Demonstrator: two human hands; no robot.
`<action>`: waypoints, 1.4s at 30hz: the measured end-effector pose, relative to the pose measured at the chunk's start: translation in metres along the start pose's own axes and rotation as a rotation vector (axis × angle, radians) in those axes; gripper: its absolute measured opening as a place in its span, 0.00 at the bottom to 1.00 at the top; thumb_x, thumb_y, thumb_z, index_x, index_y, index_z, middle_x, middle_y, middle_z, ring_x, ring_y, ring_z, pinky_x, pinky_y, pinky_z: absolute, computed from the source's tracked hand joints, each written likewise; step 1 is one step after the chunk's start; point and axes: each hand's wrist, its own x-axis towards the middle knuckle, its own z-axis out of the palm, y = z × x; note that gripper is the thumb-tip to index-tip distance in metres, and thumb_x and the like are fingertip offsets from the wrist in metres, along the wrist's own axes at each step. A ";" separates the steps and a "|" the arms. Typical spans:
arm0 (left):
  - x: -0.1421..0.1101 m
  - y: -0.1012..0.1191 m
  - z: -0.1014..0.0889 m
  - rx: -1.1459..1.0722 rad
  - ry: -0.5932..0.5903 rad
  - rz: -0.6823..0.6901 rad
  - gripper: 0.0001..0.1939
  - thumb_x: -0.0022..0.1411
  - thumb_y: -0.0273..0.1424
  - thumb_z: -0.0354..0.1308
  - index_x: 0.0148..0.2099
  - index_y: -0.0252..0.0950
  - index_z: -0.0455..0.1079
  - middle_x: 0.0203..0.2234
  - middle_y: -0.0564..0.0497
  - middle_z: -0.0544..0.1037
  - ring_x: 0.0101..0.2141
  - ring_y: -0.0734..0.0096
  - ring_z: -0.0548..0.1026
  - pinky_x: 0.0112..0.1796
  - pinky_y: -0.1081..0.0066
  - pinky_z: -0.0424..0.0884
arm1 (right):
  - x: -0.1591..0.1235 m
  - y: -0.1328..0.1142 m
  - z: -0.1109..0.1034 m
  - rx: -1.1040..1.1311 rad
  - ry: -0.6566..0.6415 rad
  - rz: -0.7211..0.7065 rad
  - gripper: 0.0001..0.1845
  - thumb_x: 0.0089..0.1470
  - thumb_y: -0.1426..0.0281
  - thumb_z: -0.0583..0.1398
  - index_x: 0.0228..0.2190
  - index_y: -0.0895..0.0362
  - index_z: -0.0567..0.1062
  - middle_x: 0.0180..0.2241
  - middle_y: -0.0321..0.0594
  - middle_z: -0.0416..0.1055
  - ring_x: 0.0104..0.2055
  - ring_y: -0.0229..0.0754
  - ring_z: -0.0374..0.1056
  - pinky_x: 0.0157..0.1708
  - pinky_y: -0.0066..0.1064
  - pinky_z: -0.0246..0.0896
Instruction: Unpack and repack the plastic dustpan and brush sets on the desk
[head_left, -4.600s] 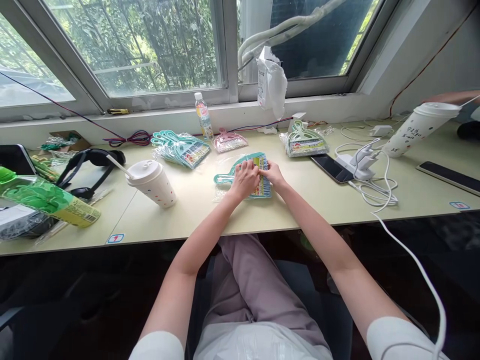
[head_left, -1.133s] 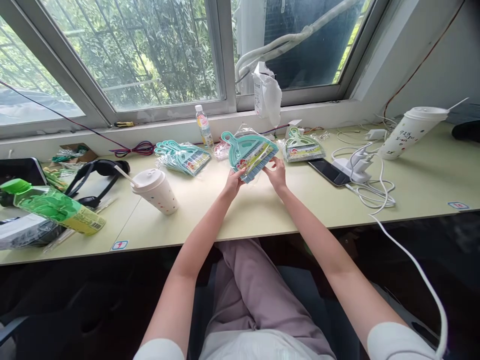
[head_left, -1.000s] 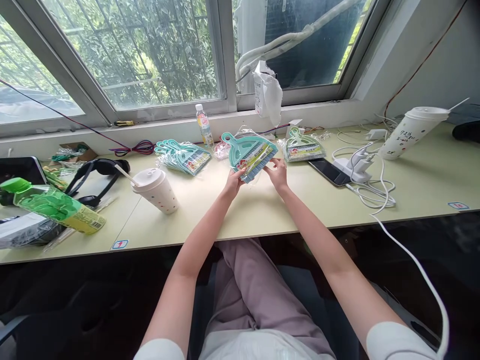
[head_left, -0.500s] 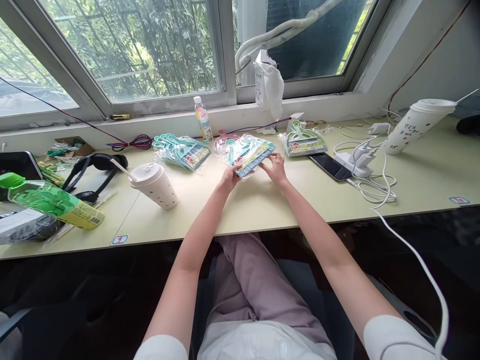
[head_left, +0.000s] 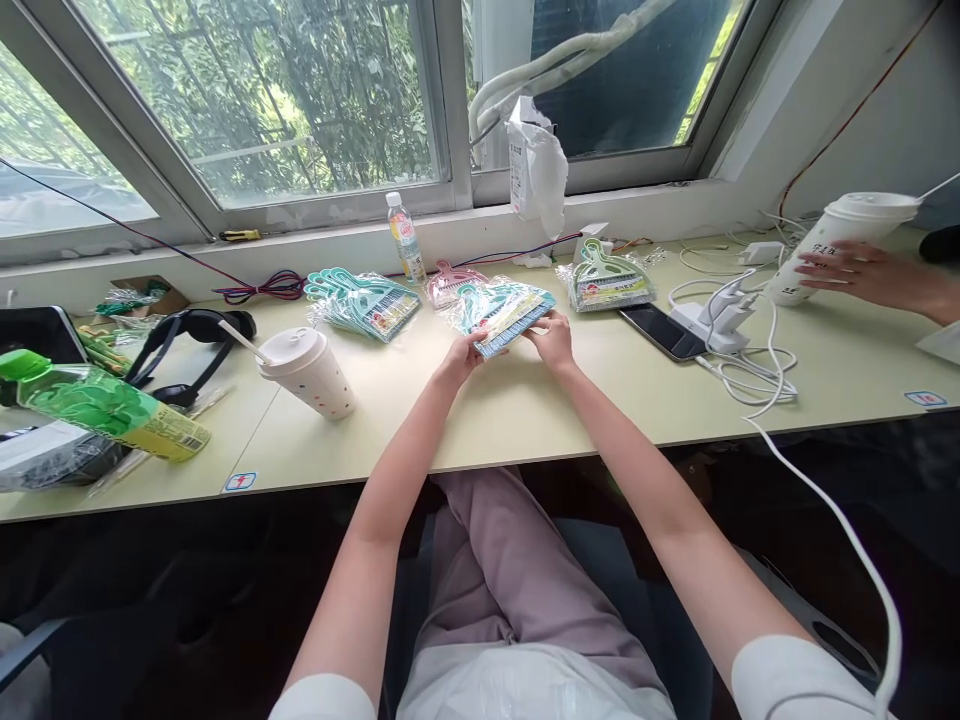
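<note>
Both my hands hold one packet by its near edge, a little above the desk. Wrapped in clear plastic, this teal packet [head_left: 510, 318] looks like small dustpan-and-brush sets, with a printed label and a blue bristle-like edge. My left hand [head_left: 461, 360] grips its lower left corner, and my right hand [head_left: 553, 342] closes on its right side. Similar teal packets [head_left: 364, 303] lie to the left. Behind the held one is a pink packet [head_left: 452, 284], partly covered. A green packet [head_left: 609, 282] rests to the right.
A white cup with a straw [head_left: 307, 372], headphones [head_left: 191, 345] and a green-capped bottle [head_left: 112, 410] are at left. On the right lie a phone [head_left: 661, 332], a power strip [head_left: 711, 325] and cables. Another person's hand [head_left: 877, 275] touches a large white cup [head_left: 862, 215].
Another person's hand has come in from the right and reached the large cup. The packet in my hands has shifted very slightly; both hands still hold it.
</note>
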 end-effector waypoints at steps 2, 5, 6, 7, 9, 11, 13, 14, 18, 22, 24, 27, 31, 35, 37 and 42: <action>0.000 0.001 0.000 -0.010 0.028 0.015 0.24 0.55 0.22 0.58 0.55 0.29 0.69 0.44 0.41 0.82 0.50 0.52 0.78 0.56 0.49 0.73 | -0.001 0.000 0.001 -0.040 -0.033 -0.015 0.08 0.47 0.61 0.69 0.25 0.52 0.81 0.39 0.43 0.74 0.50 0.53 0.64 0.56 0.51 0.60; 0.001 0.000 -0.001 -0.025 0.061 0.045 0.25 0.54 0.21 0.58 0.56 0.28 0.69 0.44 0.41 0.81 0.49 0.52 0.79 0.54 0.51 0.75 | -0.001 0.000 0.001 -0.064 -0.009 -0.009 0.07 0.49 0.62 0.68 0.26 0.52 0.82 0.40 0.44 0.74 0.50 0.53 0.65 0.55 0.48 0.60; 0.002 0.000 -0.001 -0.028 0.072 0.053 0.25 0.54 0.22 0.58 0.56 0.27 0.69 0.44 0.41 0.81 0.48 0.52 0.79 0.53 0.52 0.75 | 0.000 0.001 0.001 -0.066 0.016 -0.002 0.07 0.49 0.63 0.68 0.27 0.53 0.82 0.41 0.45 0.73 0.51 0.53 0.65 0.55 0.47 0.60; 0.003 0.000 -0.002 -0.029 0.086 0.054 0.25 0.54 0.22 0.58 0.56 0.27 0.69 0.43 0.41 0.81 0.47 0.53 0.79 0.53 0.53 0.76 | 0.000 0.001 0.000 -0.072 0.038 0.007 0.07 0.49 0.63 0.68 0.28 0.54 0.82 0.42 0.46 0.73 0.52 0.53 0.64 0.55 0.46 0.60; 0.006 -0.002 -0.004 -0.021 0.137 0.043 0.25 0.55 0.23 0.57 0.56 0.28 0.69 0.42 0.42 0.82 0.46 0.55 0.80 0.52 0.56 0.76 | 0.000 0.000 -0.002 -0.116 0.053 0.019 0.08 0.50 0.62 0.68 0.29 0.54 0.82 0.44 0.47 0.72 0.54 0.54 0.63 0.55 0.47 0.61; 0.009 -0.003 -0.006 -0.008 0.196 0.026 0.24 0.56 0.23 0.55 0.57 0.30 0.69 0.39 0.44 0.82 0.46 0.58 0.80 0.52 0.58 0.76 | -0.002 -0.002 -0.003 -0.201 0.026 0.025 0.10 0.52 0.60 0.66 0.29 0.54 0.81 0.46 0.47 0.71 0.54 0.55 0.62 0.54 0.48 0.61; 0.011 -0.004 -0.008 0.006 0.228 0.017 0.24 0.58 0.23 0.54 0.57 0.33 0.69 0.37 0.47 0.82 0.46 0.60 0.80 0.51 0.60 0.76 | -0.004 -0.004 -0.002 -0.286 -0.033 0.033 0.10 0.54 0.60 0.65 0.29 0.53 0.80 0.47 0.47 0.70 0.55 0.56 0.61 0.53 0.50 0.60; 0.012 -0.004 -0.008 0.012 0.233 0.016 0.24 0.58 0.23 0.54 0.58 0.34 0.69 0.37 0.48 0.82 0.46 0.61 0.80 0.51 0.60 0.76 | -0.006 -0.005 -0.001 -0.317 -0.069 0.039 0.09 0.54 0.60 0.65 0.30 0.53 0.80 0.47 0.47 0.70 0.55 0.56 0.61 0.53 0.50 0.60; 0.009 -0.004 -0.006 0.023 0.213 0.046 0.24 0.59 0.23 0.54 0.59 0.31 0.68 0.39 0.45 0.83 0.45 0.59 0.80 0.52 0.60 0.76 | -0.008 -0.005 0.004 -0.355 -0.143 0.084 0.10 0.53 0.60 0.65 0.36 0.52 0.78 0.46 0.45 0.72 0.55 0.55 0.63 0.53 0.50 0.59; 0.001 0.000 0.000 0.000 0.128 0.057 0.27 0.58 0.23 0.56 0.60 0.28 0.66 0.43 0.42 0.82 0.44 0.57 0.81 0.51 0.58 0.77 | -0.004 0.002 0.006 -0.308 -0.098 0.086 0.12 0.52 0.61 0.63 0.38 0.53 0.74 0.45 0.44 0.74 0.49 0.53 0.67 0.48 0.45 0.62; -0.003 0.002 0.003 0.019 0.077 0.035 0.28 0.57 0.24 0.57 0.61 0.28 0.65 0.43 0.42 0.82 0.43 0.57 0.82 0.50 0.57 0.77 | -0.002 0.005 0.005 -0.255 -0.041 0.071 0.13 0.54 0.61 0.61 0.40 0.54 0.72 0.45 0.45 0.74 0.46 0.51 0.68 0.45 0.43 0.63; -0.007 0.004 0.005 0.076 0.024 0.015 0.27 0.58 0.26 0.57 0.60 0.30 0.66 0.42 0.43 0.82 0.39 0.57 0.83 0.48 0.57 0.78 | 0.000 0.006 0.003 -0.219 0.036 0.058 0.15 0.56 0.60 0.59 0.42 0.54 0.70 0.44 0.45 0.75 0.44 0.49 0.70 0.43 0.41 0.63; -0.007 0.003 0.005 0.099 -0.012 0.030 0.26 0.59 0.26 0.57 0.60 0.29 0.66 0.41 0.42 0.82 0.37 0.58 0.83 0.47 0.59 0.78 | 0.002 0.006 0.001 -0.170 0.122 0.068 0.13 0.60 0.59 0.56 0.41 0.54 0.69 0.42 0.44 0.75 0.40 0.46 0.71 0.43 0.39 0.63; -0.007 -0.001 0.006 0.102 -0.053 0.009 0.26 0.60 0.28 0.57 0.60 0.28 0.65 0.39 0.43 0.82 0.38 0.58 0.83 0.45 0.61 0.79 | 0.009 0.003 -0.003 0.077 0.199 0.207 0.11 0.63 0.60 0.52 0.36 0.53 0.69 0.37 0.40 0.75 0.32 0.40 0.69 0.36 0.33 0.64; -0.005 -0.002 0.006 0.102 -0.060 -0.005 0.26 0.59 0.28 0.57 0.60 0.29 0.64 0.38 0.43 0.82 0.37 0.59 0.83 0.45 0.62 0.79 | 0.011 0.000 -0.007 0.254 0.162 0.347 0.09 0.62 0.63 0.53 0.32 0.53 0.68 0.34 0.37 0.73 0.26 0.35 0.66 0.29 0.28 0.61; 0.001 -0.003 0.003 0.064 0.020 0.008 0.25 0.60 0.25 0.55 0.60 0.32 0.65 0.34 0.48 0.82 0.33 0.68 0.81 0.47 0.64 0.78 | 0.010 -0.010 -0.017 0.547 0.041 0.557 0.08 0.61 0.69 0.53 0.29 0.55 0.67 0.29 0.32 0.73 0.18 0.27 0.60 0.17 0.20 0.47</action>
